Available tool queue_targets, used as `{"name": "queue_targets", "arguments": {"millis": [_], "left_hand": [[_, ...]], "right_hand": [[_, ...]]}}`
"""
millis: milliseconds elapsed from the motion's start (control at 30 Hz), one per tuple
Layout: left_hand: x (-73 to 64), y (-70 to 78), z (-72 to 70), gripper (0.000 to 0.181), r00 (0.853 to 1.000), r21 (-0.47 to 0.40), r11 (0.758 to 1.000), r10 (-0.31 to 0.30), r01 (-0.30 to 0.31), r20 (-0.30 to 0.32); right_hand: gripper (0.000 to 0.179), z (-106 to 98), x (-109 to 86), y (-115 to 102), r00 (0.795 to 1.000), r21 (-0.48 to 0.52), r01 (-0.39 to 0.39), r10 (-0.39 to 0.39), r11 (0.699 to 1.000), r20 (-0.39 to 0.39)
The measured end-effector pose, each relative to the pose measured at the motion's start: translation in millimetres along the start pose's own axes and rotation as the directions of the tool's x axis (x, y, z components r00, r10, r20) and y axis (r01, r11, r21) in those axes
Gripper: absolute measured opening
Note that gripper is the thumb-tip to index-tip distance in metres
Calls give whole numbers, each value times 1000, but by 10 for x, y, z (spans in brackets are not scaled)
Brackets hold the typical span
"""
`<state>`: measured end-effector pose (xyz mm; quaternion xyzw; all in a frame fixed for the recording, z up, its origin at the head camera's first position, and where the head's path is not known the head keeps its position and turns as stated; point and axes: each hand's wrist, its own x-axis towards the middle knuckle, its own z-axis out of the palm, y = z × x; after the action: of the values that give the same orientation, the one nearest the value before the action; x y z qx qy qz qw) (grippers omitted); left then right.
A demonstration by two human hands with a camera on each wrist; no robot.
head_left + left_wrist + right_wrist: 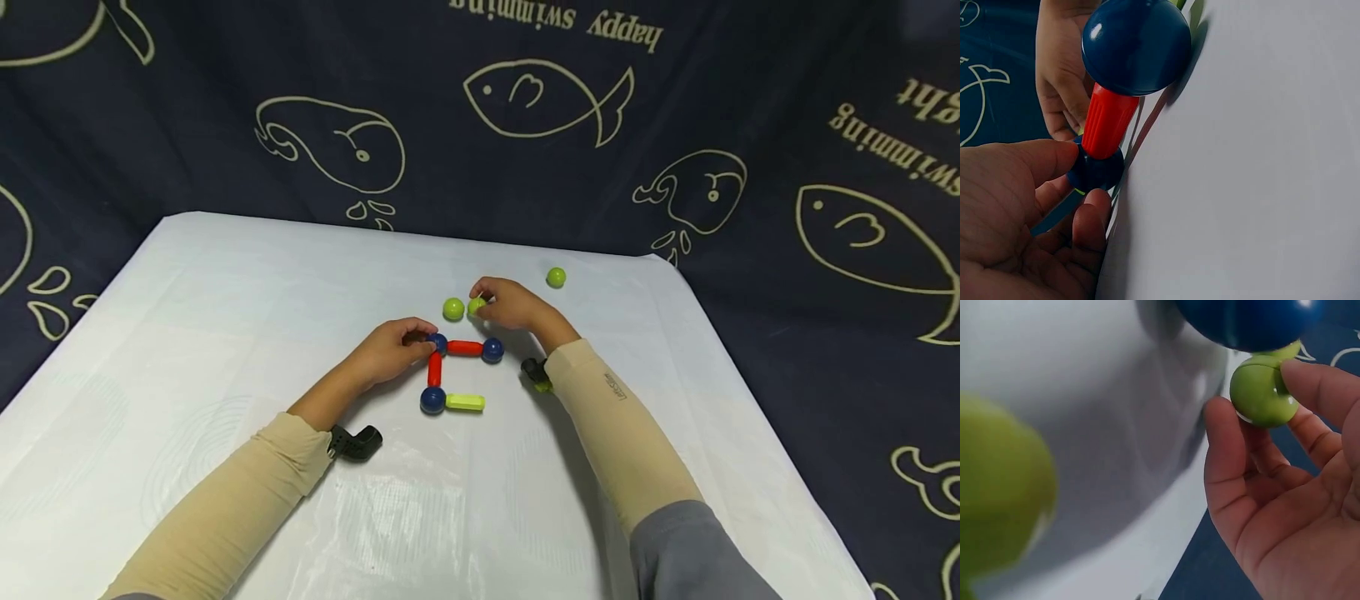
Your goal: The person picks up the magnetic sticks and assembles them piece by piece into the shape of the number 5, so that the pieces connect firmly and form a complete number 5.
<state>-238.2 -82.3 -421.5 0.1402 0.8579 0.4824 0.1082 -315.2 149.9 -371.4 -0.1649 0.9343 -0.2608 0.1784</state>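
Note:
My left hand [390,350] pinches the blue ball [1095,172] at the far left corner of a joined frame of balls and sticks. From that ball one red stick [465,348] runs right to a second blue ball [492,350]. Another red stick [435,369] comes toward me to a third blue ball [432,400], which carries a yellow-green stick [466,402] pointing right. Just beyond the frame, my right hand [513,304] holds a green ball [1263,392] between thumb and fingers. A matching green ball [453,309] lies just left of it.
Farther back on the white-covered table [300,267] lies another green ball [556,277]. Something green [543,386] shows partly from under the right wrist camera [534,370]. A dark blue cloth [435,183] with fish drawings hangs behind the table.

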Motion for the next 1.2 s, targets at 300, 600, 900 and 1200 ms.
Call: {"name": "queue_targets", "arguments": {"millis": [300,600,900,1200], "left_hand": [[-3,12,3,32,1000,16,1000,-7,7,10],[-2,-23,21,32,1000,12,1000,-1,1,5],[-7,-38,9,32,1000,0,1000,-6,6,-3],[-15,-11,17,31,1000,-4,1000,-1,1,-6]], "right_hand": [[25,-31,-255,44,998,136,25,-18,990,-56],[27,-4,-615,83,996,219,66,-50,973,-76],[23,143,-1014,159,993,328,116,-103,937,-57],[23,356,-1268,211,991,395,116,-133,911,14]]}}
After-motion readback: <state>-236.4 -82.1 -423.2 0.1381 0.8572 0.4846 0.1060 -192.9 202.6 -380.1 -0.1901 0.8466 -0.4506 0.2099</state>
